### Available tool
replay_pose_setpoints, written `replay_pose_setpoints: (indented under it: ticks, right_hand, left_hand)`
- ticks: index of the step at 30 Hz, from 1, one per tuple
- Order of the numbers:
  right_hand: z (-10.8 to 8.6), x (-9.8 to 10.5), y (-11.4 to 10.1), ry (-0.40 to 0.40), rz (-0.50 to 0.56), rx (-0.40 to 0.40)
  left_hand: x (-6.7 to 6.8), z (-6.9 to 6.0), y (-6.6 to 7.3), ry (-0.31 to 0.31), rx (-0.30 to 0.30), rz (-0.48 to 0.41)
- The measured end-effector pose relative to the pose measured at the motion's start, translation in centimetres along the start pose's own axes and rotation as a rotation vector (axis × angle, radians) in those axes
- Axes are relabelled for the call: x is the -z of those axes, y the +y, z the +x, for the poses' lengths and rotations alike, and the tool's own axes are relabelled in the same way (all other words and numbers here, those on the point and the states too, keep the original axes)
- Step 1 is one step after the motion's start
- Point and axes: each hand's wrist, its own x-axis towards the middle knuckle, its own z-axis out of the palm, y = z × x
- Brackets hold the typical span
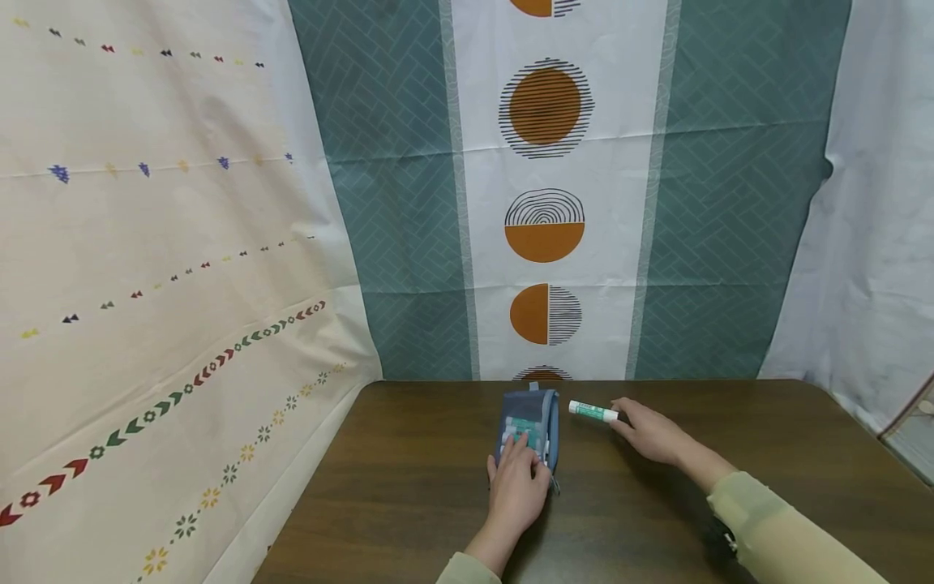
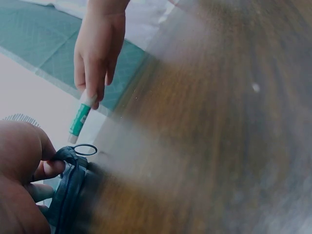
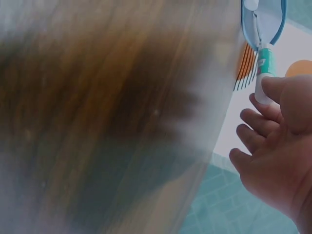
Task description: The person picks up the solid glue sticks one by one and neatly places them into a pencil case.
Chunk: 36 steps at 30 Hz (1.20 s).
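A blue zip pencil pouch with a see-through front lies on the table, something green and white showing inside. My left hand lies over its near end; in the left wrist view the thumb and a finger pinch the zipped edge near a small ring. To the right, my right hand pinches a white glue stick with a green label between thumb and fingertips. The stick points left, above the table. In the right wrist view its far end overlaps the pouch's blue-rimmed opening; contact cannot be judged.
The dark wooden table extends to both sides of the pouch. Behind it hangs a green-and-white patterned cloth, and a cream embroidered cloth hangs along the left. A light cloth hangs at the right.
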Motion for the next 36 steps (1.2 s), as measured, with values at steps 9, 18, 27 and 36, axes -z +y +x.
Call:
replay_pose_setpoints:
  ticks: [9, 18, 27, 36]
  right_hand:
    - [0.5, -0.9, -1.5, -0.044, 0.015, 0.011]
    - [1.8, -2.2, -2.9, -0.033, 0.017, 0.032]
    - [3.3, -3.3, -3.7, -0.044, 0.003, 0.029]
    - [5.0, -4.9, -2.5, -0.038, 0.011, 0.081]
  left_hand:
    - [0.0, 0.1, -0.1, 0.002, 0.003, 0.006]
    - [0.0, 0.1, -0.1, -0.006, 0.008, 0.005]
    - [0.0, 0.2, 0.0, -0.019, 0.013, 0.013]
    - [0.1, 0.2, 0.0, -0.018, 0.007, 0.013]
